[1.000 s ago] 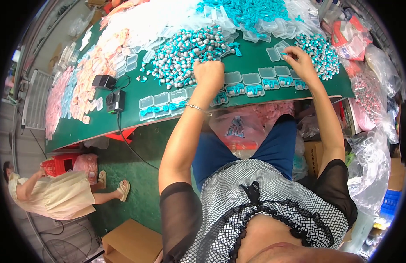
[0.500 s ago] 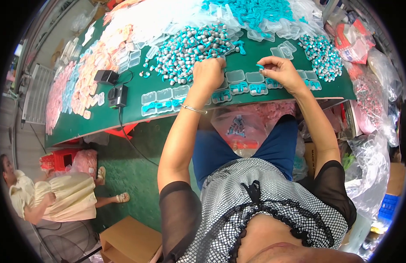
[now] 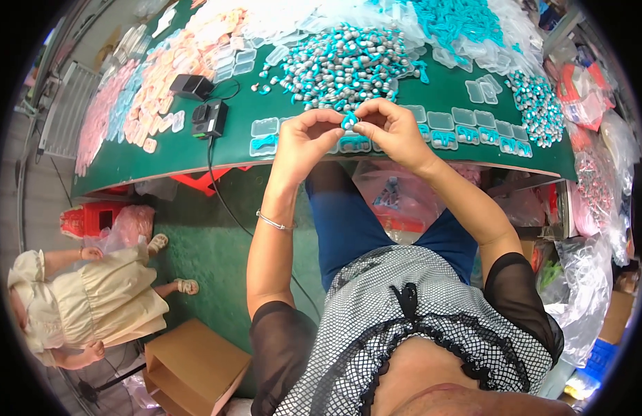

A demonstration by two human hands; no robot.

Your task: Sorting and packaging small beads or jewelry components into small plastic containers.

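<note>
The green table [image 3: 182, 154] is stretching across the view, and a large teal-and-grey pile [image 3: 338, 66] is lying near its middle. A smaller pile [image 3: 536, 104] is sitting toward the right end. Open clear cases [image 3: 444, 140] are lining the near edge, several of them holding teal contents. The left hand [image 3: 298, 142] and right hand [image 3: 398, 135] are meeting over this row, thumbs and forefingers pinching one small teal piece [image 3: 349, 120] between them, just in front of the large pile.

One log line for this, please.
left hand: pinching teal piece | right hand: same piece | nearby: open clear plastic cases on green table
</note>
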